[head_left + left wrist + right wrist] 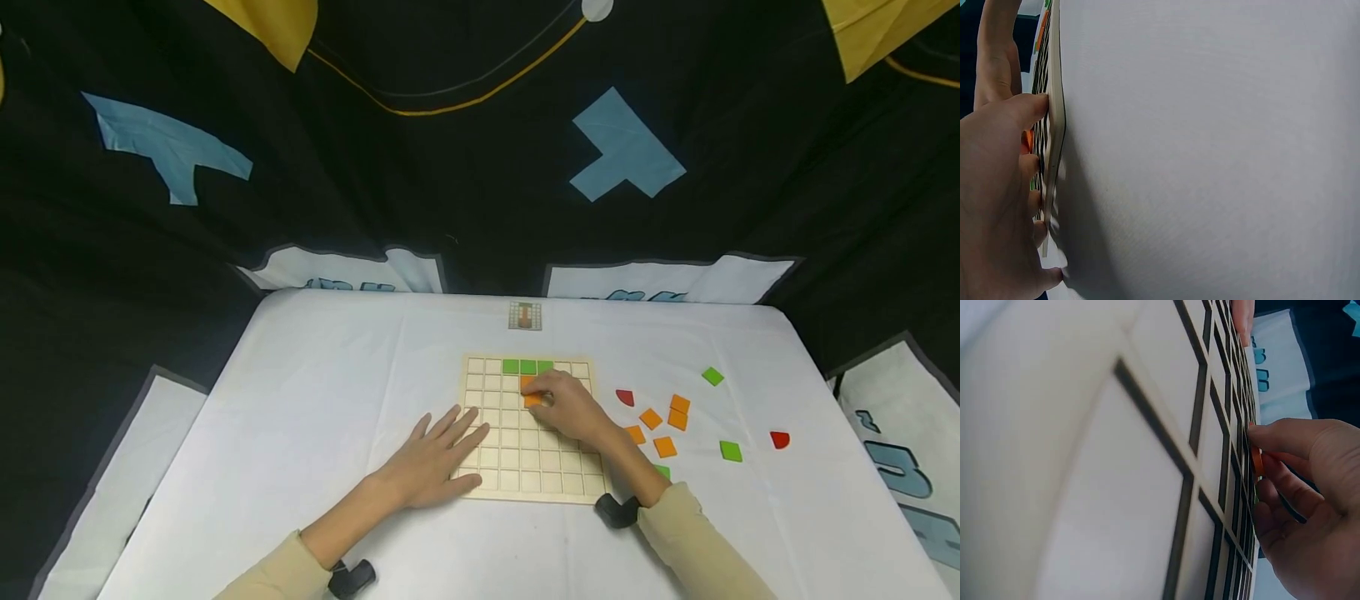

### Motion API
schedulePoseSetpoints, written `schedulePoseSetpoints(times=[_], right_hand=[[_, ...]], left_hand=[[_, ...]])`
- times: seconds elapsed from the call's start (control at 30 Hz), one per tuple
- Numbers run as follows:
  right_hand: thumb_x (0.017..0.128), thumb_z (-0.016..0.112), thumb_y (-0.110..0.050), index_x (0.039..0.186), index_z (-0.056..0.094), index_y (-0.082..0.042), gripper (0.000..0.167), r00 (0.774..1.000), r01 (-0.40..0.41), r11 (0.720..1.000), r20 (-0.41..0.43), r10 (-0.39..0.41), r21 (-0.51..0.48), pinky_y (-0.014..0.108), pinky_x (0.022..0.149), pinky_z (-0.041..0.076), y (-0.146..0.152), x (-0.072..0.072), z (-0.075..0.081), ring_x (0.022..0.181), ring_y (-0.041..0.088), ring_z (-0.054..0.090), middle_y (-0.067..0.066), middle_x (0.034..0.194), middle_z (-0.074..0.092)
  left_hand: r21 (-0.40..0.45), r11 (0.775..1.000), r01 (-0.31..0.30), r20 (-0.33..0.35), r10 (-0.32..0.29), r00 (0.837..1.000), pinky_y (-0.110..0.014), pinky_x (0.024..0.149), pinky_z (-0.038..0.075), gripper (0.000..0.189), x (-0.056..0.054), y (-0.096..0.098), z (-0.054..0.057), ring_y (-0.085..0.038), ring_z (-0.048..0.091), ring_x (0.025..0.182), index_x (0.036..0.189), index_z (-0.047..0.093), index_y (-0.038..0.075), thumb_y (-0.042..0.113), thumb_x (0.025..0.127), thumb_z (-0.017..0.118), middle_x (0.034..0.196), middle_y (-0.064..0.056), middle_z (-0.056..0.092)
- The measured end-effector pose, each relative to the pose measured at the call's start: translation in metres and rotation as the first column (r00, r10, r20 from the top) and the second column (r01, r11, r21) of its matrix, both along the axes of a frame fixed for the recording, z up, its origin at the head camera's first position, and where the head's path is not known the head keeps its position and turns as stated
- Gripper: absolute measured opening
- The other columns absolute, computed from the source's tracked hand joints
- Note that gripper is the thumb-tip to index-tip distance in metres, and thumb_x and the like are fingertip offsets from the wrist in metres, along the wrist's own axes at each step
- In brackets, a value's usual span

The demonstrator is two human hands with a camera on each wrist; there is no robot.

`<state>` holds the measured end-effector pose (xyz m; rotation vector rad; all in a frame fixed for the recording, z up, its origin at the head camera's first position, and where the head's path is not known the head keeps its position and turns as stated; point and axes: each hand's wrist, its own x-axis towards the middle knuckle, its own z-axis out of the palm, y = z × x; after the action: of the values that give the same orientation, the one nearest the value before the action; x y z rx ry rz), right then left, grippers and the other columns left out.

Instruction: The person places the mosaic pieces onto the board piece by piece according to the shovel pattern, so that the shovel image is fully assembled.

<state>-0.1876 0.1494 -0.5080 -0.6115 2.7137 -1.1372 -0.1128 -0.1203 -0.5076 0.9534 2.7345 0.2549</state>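
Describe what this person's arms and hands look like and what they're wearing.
The left sleeve and right sleeve are plain beige. Below each wrist shows a small black camera with a rounded housing: left camera, right camera. The left hand and right hand are bare, without visible gloves or rings.

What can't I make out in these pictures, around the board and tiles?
Head view: the picture card is too small to read.
Head view: the right hand covers some squares of the board and part of the orange tile it pinches.
Head view: the right forearm partly hides a green tile.
Left wrist view: edge-on angle and left hand hide most squares.
Right wrist view: the nearest squares are blurred.
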Motion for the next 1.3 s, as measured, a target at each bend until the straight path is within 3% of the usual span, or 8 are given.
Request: schedulePoseSetpoints(times=[0.33, 0.83, 1.07, 1.3], right_hand=[[0.085, 0.076, -0.010, 0.115, 0.075, -0.009, 0.030, 0.999, 0.038, 0.998, 0.009, -0.038, 0.059, 0.045, 0.098, 0.047, 0.005, -0.001, 0.001, 0.113, 0.025, 0.059, 0.003, 0.116, 0.068], [0.086, 0.076, -0.012, 0.114, 0.076, -0.009, 0.027, 1.000, 0.028, 0.999, 0.010, -0.029, 0.036, 0.044, 0.098, 0.047, 0.005, -0.001, 0.001, 0.113, 0.024, 0.059, 0.002, 0.114, 0.068], [0.088, 0.077, -0.013, 0.114, 0.075, -0.009, 0.026, 0.995, 0.100, 0.995, 0.018, -0.100, -0.010, 0.047, 0.098, 0.047, 0.031, 0.003, 0.010, 0.114, 0.025, 0.060, 0.003, 0.115, 0.068], [0.089, 0.075, -0.010, 0.116, 0.073, -0.005, 0.027, 0.980, 0.196, 0.980, -0.018, -0.196, -0.044, 0.049, 0.091, 0.051, 0.075, 0.010, 0.015, 0.110, 0.032, 0.061, 0.012, 0.122, 0.065]], left_hand=[[-0.001, 1.000, -0.002, 0.009, 0.002, 1.000, -0.061, 0.116, 0.012, 0.071, -0.001, 0.000, 0.002, -0.032, 0.009, 0.151, 0.160, 0.026, 0.019, 0.056, 0.102, 0.043, 0.166, -0.009, 0.014], [0.003, 1.000, 0.004, 0.002, -0.004, 1.000, -0.062, 0.115, 0.013, 0.071, 0.000, 0.000, 0.001, -0.032, 0.010, 0.151, 0.160, 0.027, 0.019, 0.056, 0.102, 0.043, 0.166, -0.010, 0.015], [0.008, 1.000, 0.009, -0.007, -0.009, 1.000, -0.062, 0.115, 0.014, 0.070, 0.000, 0.000, 0.002, -0.034, 0.012, 0.150, 0.159, 0.029, 0.017, 0.053, 0.102, 0.045, 0.165, -0.012, 0.016], [0.013, 1.000, 0.007, -0.006, -0.007, 1.000, -0.063, 0.115, 0.014, 0.070, 0.000, 0.001, 0.003, -0.035, 0.012, 0.150, 0.159, 0.029, 0.016, 0.053, 0.102, 0.045, 0.165, -0.012, 0.017]])
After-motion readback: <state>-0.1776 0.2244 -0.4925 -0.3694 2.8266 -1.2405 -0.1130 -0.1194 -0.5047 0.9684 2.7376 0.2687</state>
